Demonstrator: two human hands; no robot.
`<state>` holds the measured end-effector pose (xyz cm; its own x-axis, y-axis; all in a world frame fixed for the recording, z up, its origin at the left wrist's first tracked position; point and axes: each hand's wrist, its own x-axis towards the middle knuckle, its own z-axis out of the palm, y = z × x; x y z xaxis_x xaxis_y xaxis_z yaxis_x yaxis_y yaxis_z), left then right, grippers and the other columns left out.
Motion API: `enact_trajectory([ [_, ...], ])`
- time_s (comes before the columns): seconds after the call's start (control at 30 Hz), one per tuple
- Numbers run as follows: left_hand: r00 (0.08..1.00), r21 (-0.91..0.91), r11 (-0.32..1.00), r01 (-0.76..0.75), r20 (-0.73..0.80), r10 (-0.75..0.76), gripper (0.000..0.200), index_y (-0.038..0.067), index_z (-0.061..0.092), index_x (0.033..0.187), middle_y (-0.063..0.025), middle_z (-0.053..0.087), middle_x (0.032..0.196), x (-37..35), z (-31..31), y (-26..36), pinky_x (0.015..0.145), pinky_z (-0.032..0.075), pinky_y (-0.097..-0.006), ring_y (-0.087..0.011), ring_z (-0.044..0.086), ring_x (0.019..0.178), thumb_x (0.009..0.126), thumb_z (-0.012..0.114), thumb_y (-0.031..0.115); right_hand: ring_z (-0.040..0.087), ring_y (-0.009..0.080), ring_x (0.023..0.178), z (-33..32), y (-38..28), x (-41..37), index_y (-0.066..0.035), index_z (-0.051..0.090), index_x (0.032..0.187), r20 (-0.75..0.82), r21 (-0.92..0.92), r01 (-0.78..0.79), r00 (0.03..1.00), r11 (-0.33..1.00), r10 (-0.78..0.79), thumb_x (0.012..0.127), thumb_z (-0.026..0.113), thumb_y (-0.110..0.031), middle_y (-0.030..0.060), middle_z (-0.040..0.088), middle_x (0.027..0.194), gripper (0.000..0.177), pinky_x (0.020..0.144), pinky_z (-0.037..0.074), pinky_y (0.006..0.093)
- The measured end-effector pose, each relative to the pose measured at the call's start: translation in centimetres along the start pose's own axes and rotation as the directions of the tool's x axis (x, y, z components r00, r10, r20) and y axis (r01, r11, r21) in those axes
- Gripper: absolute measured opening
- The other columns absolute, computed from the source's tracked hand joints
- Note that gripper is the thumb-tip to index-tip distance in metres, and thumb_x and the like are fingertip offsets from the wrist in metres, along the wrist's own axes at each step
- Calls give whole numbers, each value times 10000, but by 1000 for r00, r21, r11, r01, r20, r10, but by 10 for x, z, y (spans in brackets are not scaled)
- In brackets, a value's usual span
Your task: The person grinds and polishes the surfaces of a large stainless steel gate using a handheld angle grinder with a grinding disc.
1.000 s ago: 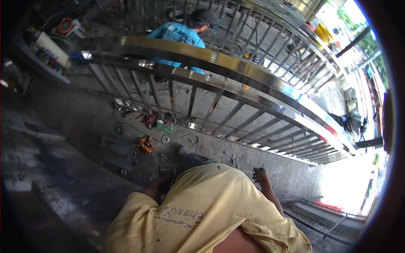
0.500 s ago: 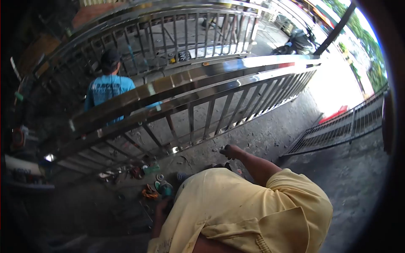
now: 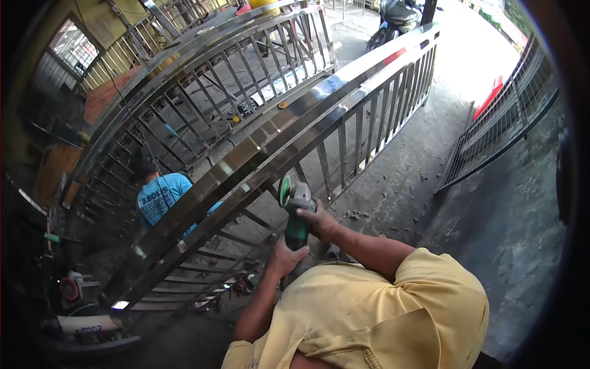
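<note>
An angle grinder (image 3: 297, 229) with a green body, a grey head and a green disc (image 3: 284, 190) is held up in front of my yellow shirt. My left hand (image 3: 286, 258) wraps round the lower part of its body. Higher up, my right hand (image 3: 319, 221) grips the grinder near its head. The disc faces the polished metal railing (image 3: 270, 146) and overlaps its bars in this view. Part of the tool's body is hidden under my fingers.
Behind the railing, a person in a blue shirt (image 3: 163, 198) is bent low. A second railing (image 3: 246, 46) stands farther back. To the right a mesh panel (image 3: 491, 132) leans near the wall. A motorcycle (image 3: 396, 18) is parked at the far end.
My left hand has risen from low beside the floor with the grinder. My right hand has come back from near the railing's foot onto the grinder. The view has tilted.
</note>
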<state>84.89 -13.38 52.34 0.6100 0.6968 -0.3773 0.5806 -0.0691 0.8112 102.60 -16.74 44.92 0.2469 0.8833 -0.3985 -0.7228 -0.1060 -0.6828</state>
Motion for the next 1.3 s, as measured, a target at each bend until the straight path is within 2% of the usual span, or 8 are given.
enact_trajectory([
  [0.17, 993, 209, 977, -34, -99, 56, 773, 18, 462, 1327, -222, 682, 1080, 33, 30, 69, 851, 537, -471, -379, 694, 1007, 759, 810, 411, 587, 237, 1067, 7, -76, -7, -41, 287, 1433, -102, 105, 188, 979, 977, -177, 750, 910, -236, 123, 543, 1211, 945, 915, 536, 403],
  [0.4, 963, 242, 940, -241, -62, 262, 934, -1, 278, 1432, -277, 651, 1124, 65, 63, 69, 833, 542, -496, -451, 668, 1026, 815, 786, 481, 576, 207, 1116, -8, -112, -6, -69, 355, 1435, -136, -269, 388, 891, 881, -434, 726, 913, -179, 97, 591, 1214, 908, 974, 496, 370],
  [0.5, 974, 400, 890, -221, 54, 218, 836, -17, 396, 1366, -261, 656, 1113, 67, 39, 73, 843, 537, -491, -451, 656, 1048, 816, 791, 473, 576, 209, 1153, 7, -108, -3, -19, 354, 1429, -119, -382, 489, 816, 784, -566, 692, 936, -315, 143, 605, 1275, 984, 991, 487, 354],
  [0.67, 738, 785, 364, -502, 169, 654, 535, 9, 607, 1168, -178, 647, 999, 77, -94, 31, 779, 520, -471, -370, 633, 886, 857, 727, 427, 579, 181, 1153, 30, -66, 14, -80, 361, 1454, -131, -383, 479, 818, 790, -560, 688, 941, -214, 105, 616, 1258, 970, 1014, 468, 342],
  [0.77, 601, 941, 224, -254, -28, 799, 513, 14, 586, 1202, -194, 606, 1131, 74, -186, 34, 944, 456, -516, -399, 579, 1060, 862, 708, 379, 657, 242, 1089, 55, -27, 28, -106, 367, 1444, -110, -440, 525, 774, 729, -624, 665, 938, -270, 157, 677, 1175, 979, 964, 509, 362],
  [0.93, 828, 972, 186, -143, 14, 560, 827, -25, 393, 1482, -280, 534, 1358, 79, -254, -15, 1072, 370, -542, -464, 503, 1256, 904, 619, 521, 687, 427, 1058, 107, 28, 41, -124, 349, 1432, -129, -473, 537, 742, 698, -658, 647, 912, -286, 244, 688, 1114, 979, 906, 549, 446],
  [1.07, 784, 921, 311, -233, -11, 620, 849, -40, 385, 1485, -281, 524, 1385, 80, -258, -25, 1073, 370, -540, -459, 499, 1273, 914, 591, 554, 686, 412, 1077, 113, 37, 60, -139, 342, 1446, -209, -387, 581, 701, 716, -682, 659, 904, -280, 252, 676, 1160, 977, 924, 548, 452],
  [1.3, 708, 951, 194, -242, 36, 705, 766, -41, 401, 1471, -268, 552, 1317, 82, -256, -24, 1026, 412, -510, -443, 540, 1215, 979, 524, 533, 653, 280, 1102, 14, -96, 107, -52, 333, 1443, -460, -520, 477, 542, 708, -703, 693, 903, -372, 200, 636, 1210, 996, 942, 542, 385],
])
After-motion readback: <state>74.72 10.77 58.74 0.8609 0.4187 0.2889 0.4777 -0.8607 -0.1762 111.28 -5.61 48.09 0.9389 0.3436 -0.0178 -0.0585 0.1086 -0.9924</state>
